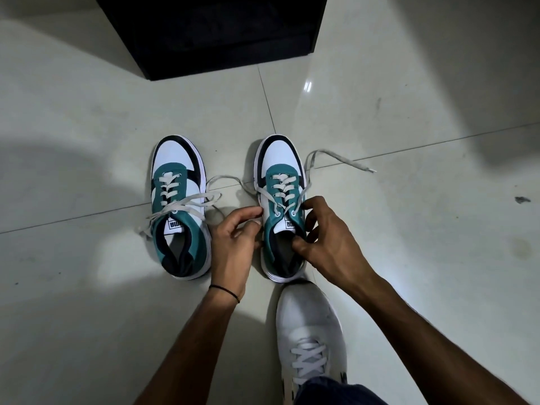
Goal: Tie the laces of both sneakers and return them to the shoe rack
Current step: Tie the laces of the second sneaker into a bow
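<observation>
Pinching lace ends at right sneaker [282, 211]: left hand [233, 238] and right hand [327, 232] fingers, apparently gripping. Risk: loose lace [339, 157] beyond fingers slipping free.

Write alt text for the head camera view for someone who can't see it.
Seen from above, a person's left hand and right hand pinch the loose laces of the right-side teal, white and black sneaker on a pale tiled floor. Its match, the left-side sneaker, sits beside it with laces crossed but unknotted; a black shoe rack stands beyond.
</observation>
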